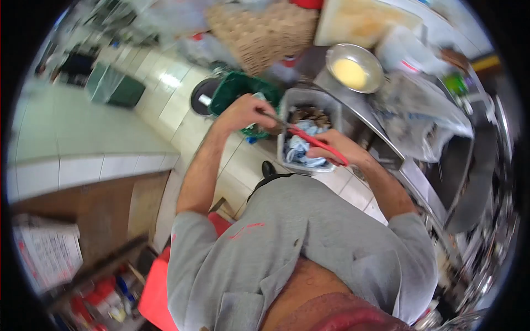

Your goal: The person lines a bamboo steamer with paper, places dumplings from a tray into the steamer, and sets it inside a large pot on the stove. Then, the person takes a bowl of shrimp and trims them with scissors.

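Observation:
My right hand point(337, 144) is closed around the long red handle of a tool point(303, 134). Its dark, narrow metal end points toward my left hand point(243, 114), whose fingers are closed at that end. Blur hides whether the tool is scissors or pliers. A small brownish patch shows just below my left fingers; I cannot make out what it is. Under both hands stands a clear plastic bin point(282, 151) with light blue crumpled cloth or plastic point(301, 148) and brown scraps inside. A green basket point(225, 92) is just beyond my left hand.
A metal bowl point(375, 71) with yellow contents sits on the steel counter at right, near a bulging plastic bag point(425, 116). A woven basket point(259, 33) is at the back. A tiled ledge point(83, 138) runs along the left. Behind my left arm is something red point(157, 292).

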The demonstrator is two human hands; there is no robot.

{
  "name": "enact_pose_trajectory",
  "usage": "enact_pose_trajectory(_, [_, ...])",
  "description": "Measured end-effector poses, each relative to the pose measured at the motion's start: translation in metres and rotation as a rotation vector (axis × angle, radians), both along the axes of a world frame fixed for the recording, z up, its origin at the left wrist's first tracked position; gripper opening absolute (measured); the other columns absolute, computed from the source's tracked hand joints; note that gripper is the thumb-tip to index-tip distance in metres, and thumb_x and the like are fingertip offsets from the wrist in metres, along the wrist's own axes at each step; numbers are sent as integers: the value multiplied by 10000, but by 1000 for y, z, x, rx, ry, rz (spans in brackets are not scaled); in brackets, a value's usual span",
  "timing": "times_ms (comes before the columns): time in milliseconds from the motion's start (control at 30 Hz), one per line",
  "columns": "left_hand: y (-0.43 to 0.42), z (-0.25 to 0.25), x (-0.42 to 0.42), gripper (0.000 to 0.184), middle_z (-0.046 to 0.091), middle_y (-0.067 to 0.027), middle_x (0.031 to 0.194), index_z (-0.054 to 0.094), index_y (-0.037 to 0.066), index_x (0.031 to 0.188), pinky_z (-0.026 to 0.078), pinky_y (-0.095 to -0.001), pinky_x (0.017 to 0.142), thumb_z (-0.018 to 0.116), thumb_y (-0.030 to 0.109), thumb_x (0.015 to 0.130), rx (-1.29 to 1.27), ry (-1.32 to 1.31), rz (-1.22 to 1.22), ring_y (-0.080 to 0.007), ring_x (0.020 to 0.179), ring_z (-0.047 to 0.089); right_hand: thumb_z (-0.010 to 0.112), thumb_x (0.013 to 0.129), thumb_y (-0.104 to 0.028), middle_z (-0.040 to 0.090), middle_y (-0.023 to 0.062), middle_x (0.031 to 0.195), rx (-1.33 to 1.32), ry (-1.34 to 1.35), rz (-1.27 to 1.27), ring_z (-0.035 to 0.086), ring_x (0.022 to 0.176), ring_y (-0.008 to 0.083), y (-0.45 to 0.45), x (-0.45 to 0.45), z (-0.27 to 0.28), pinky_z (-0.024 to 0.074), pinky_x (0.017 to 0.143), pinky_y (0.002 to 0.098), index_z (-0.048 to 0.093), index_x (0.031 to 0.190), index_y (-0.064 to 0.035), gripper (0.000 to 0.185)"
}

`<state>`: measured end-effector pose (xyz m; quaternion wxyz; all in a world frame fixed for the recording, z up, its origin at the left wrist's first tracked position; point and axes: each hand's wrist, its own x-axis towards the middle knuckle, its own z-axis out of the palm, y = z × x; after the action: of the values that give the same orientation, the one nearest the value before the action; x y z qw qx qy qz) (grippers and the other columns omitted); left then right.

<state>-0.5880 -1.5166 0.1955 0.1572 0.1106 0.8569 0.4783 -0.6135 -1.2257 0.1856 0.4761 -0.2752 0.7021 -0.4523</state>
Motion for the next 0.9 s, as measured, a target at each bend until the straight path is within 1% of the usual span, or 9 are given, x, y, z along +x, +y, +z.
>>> enact_pose_trajectory(200, [4,-13,-4,173,655,-30,694,694,-7,836,442,-228,575,752,67,691,37,-76,38,-73,618,575,672,816,-465,453,-20,527,9,-16,45,435,420,78,9,-7,-1,306,378,263,635,923,-25,454])
enact_pose_trajectory(267, [1,-22,-5,243,683,-34,789,702,-9,903,416,-251,924,762,14,668,98,-177,92,-76,767,596,679,810,-464,453,-18,530,9,13,38,440,425,79,12,-8,-7,311,382,262,633,922,-24,455])
enact_pose_trajectory(300, [6,-17,-4,210,682,-25,785,703,-7,892,373,-262,977,753,14,690,88,-199,108,-68,768,592,685,804,-462,453,-17,533,15,45,53,445,430,80,14,-8,-10,315,386,261,632,921,-24,456])
enact_pose_trajectory(333, [8,-16,-2,210,682,-25,785,703,-7,892,373,-262,977,753,14,690,85,-200,104,-68,768,592,685,804,-462,453,-17,533,13,43,48,445,430,80,16,-8,-10,315,386,261,632,921,-24,456])
enact_pose_trajectory(400, [16,-15,1,181,653,-22,748,683,-12,881,455,-219,632,740,39,717,77,-121,142,-76,694,585,698,791,-458,467,-9,549,54,47,35,457,443,86,24,-8,-9,330,393,261,629,905,-23,455])
enact_pose_trajectory(533, [24,-18,17,169,654,-31,761,672,-21,884,459,-225,649,723,51,739,90,-68,314,-83,702,583,706,785,-445,486,-4,573,41,119,37,465,456,80,48,-10,-16,340,398,258,626,884,-34,430])
enact_pose_trajectory(600, [30,-13,31,157,646,-10,786,671,1,917,460,-228,706,690,71,778,62,-7,482,-88,729,584,709,785,-429,499,-12,595,-42,122,-143,465,470,69,63,-12,-17,349,402,253,613,881,-44,408])
enact_pose_trajectory(800, [38,-40,86,225,642,-53,879,608,-4,993,461,-275,769,671,152,843,638,245,871,-133,794,593,687,823,-336,478,-21,554,-84,26,-261,446,409,60,68,-31,-42,340,375,224,587,914,-41,324])
enact_pose_trajectory(900, [46,-32,130,181,646,-45,854,602,14,964,465,-269,774,663,142,850,660,326,1078,-130,783,598,683,826,-345,483,-19,557,-106,13,-140,447,398,61,55,-31,-58,336,363,222,587,908,-49,322])
